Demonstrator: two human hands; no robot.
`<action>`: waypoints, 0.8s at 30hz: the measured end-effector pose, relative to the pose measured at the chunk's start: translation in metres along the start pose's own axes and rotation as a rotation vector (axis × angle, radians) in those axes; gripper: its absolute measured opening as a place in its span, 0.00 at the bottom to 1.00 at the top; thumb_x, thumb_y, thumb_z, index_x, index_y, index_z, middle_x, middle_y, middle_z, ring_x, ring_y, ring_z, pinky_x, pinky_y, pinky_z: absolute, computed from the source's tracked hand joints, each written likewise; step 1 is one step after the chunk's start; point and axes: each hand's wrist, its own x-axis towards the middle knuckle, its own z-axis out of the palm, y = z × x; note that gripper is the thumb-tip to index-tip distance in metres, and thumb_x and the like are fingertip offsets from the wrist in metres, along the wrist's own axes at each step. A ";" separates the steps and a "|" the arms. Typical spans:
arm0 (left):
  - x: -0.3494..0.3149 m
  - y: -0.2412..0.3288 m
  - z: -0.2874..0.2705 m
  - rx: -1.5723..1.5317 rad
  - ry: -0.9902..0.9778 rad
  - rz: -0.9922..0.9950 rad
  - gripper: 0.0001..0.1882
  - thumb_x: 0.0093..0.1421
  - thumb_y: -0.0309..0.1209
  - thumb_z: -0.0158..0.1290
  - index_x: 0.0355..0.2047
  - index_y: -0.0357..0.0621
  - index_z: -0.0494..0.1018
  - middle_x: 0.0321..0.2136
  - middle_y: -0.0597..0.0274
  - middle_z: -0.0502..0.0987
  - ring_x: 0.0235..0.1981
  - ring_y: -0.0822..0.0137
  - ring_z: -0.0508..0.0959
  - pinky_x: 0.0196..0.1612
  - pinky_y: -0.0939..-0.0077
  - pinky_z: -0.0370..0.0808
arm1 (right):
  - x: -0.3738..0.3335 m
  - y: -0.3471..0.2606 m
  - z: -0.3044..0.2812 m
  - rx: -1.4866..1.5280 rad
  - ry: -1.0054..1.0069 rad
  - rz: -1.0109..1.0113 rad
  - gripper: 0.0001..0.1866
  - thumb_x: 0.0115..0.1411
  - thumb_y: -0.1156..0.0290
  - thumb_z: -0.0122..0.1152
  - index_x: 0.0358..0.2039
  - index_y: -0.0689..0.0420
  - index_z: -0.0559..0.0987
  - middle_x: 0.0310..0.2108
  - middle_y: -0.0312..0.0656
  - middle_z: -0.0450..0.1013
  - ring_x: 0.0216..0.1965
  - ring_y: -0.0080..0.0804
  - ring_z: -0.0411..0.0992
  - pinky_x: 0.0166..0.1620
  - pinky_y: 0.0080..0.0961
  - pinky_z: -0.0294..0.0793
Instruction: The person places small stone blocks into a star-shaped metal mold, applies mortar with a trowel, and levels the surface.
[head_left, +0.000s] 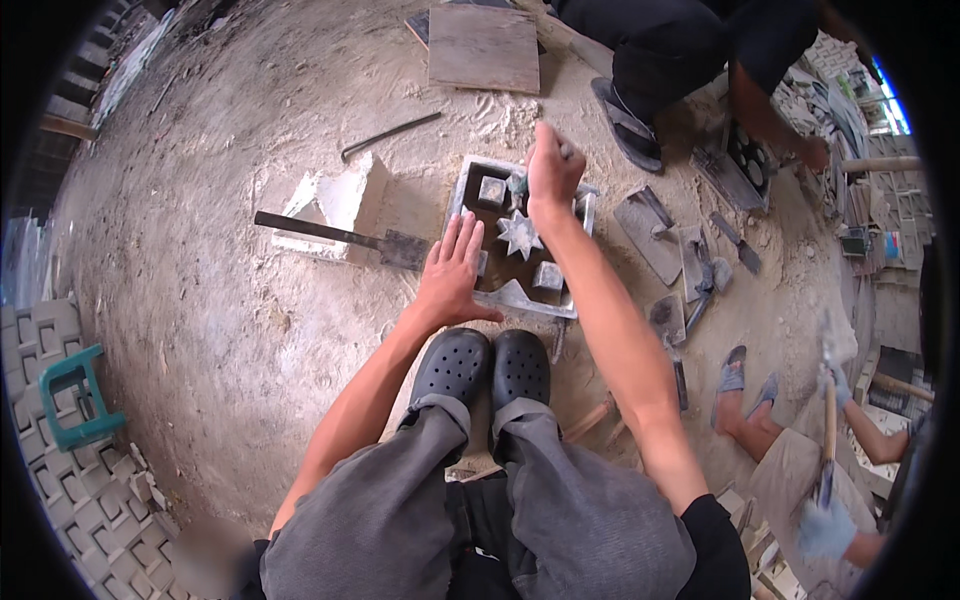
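A grey rectangular block mould [515, 299] lies on the ground in front of my shoes, with a star-shaped core [520, 236] in its middle and square cores in its corners. My left hand [452, 268] rests flat on its left side, fingers stretched out and thumb apart. Over the mould's far part, my right hand [556, 178] is closed in a fist around something whose rounded grey end pokes out; its kind is hidden. Beside that fist, a dull green-grey lump [517, 188] touches the inside of the mould. A flat shovel-like tool [335, 232] lies left of my left hand.
Behind that tool stands a broken white block [335, 200]; a metal rod [390, 135] lies beyond. Trowels and a float [648, 235] lie to the right. A board [484, 50] is at the back. One person crouches at the far right, another holds a shovel [829, 420]. A green stool [80, 397] stands left.
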 end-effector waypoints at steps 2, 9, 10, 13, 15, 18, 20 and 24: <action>-0.002 -0.003 0.003 -0.014 0.020 0.008 0.77 0.29 0.62 0.71 0.70 0.33 0.41 0.71 0.41 0.42 0.73 0.46 0.40 0.70 0.54 0.49 | 0.003 -0.007 0.002 0.054 -0.010 0.059 0.23 0.63 0.64 0.53 0.13 0.58 0.60 0.15 0.26 0.56 0.21 0.15 0.52 0.24 0.26 0.51; 0.000 -0.003 0.003 -0.013 0.052 0.021 0.77 0.29 0.62 0.71 0.70 0.34 0.41 0.71 0.41 0.42 0.73 0.45 0.40 0.70 0.53 0.49 | -0.004 -0.031 0.019 0.096 0.072 0.127 0.19 0.59 0.68 0.55 0.13 0.57 0.63 0.14 0.26 0.56 0.20 0.15 0.52 0.23 0.26 0.50; -0.001 -0.005 0.002 -0.002 0.044 0.007 0.77 0.29 0.62 0.71 0.70 0.34 0.41 0.71 0.41 0.42 0.73 0.45 0.40 0.71 0.54 0.48 | -0.002 -0.037 0.019 0.129 0.070 0.156 0.21 0.59 0.66 0.55 0.12 0.57 0.62 0.14 0.26 0.57 0.19 0.15 0.52 0.23 0.26 0.50; -0.001 -0.003 0.001 -0.018 0.053 0.025 0.77 0.30 0.62 0.71 0.70 0.34 0.41 0.71 0.41 0.42 0.73 0.45 0.40 0.71 0.54 0.49 | -0.005 -0.043 0.003 0.188 0.080 0.142 0.21 0.59 0.66 0.55 0.12 0.56 0.61 0.14 0.27 0.57 0.19 0.16 0.52 0.23 0.26 0.51; 0.001 0.001 0.002 -0.016 0.039 0.016 0.77 0.30 0.62 0.71 0.70 0.34 0.41 0.71 0.41 0.42 0.73 0.45 0.40 0.71 0.54 0.48 | -0.020 -0.018 0.003 0.007 0.209 0.113 0.22 0.60 0.63 0.55 0.13 0.58 0.63 0.14 0.27 0.58 0.20 0.16 0.53 0.24 0.26 0.52; 0.006 -0.003 0.000 -0.005 0.066 0.030 0.77 0.30 0.62 0.71 0.70 0.33 0.41 0.71 0.41 0.42 0.73 0.45 0.40 0.71 0.54 0.48 | -0.015 -0.010 -0.010 -0.124 -0.020 0.104 0.21 0.60 0.63 0.54 0.13 0.60 0.64 0.13 0.28 0.59 0.20 0.16 0.54 0.23 0.25 0.53; -0.004 -0.012 0.002 -0.002 0.069 0.020 0.77 0.30 0.62 0.71 0.70 0.32 0.41 0.71 0.41 0.42 0.72 0.45 0.40 0.71 0.54 0.47 | -0.024 -0.027 -0.006 -0.020 -0.048 0.107 0.20 0.60 0.66 0.53 0.14 0.60 0.64 0.13 0.28 0.58 0.19 0.16 0.55 0.23 0.25 0.54; 0.003 0.003 0.001 -0.004 0.026 0.029 0.77 0.30 0.62 0.71 0.69 0.31 0.41 0.71 0.40 0.42 0.73 0.45 0.40 0.71 0.54 0.47 | -0.032 -0.003 -0.018 -0.097 -0.114 -0.092 0.19 0.61 0.67 0.53 0.14 0.60 0.65 0.13 0.28 0.59 0.19 0.16 0.57 0.23 0.25 0.55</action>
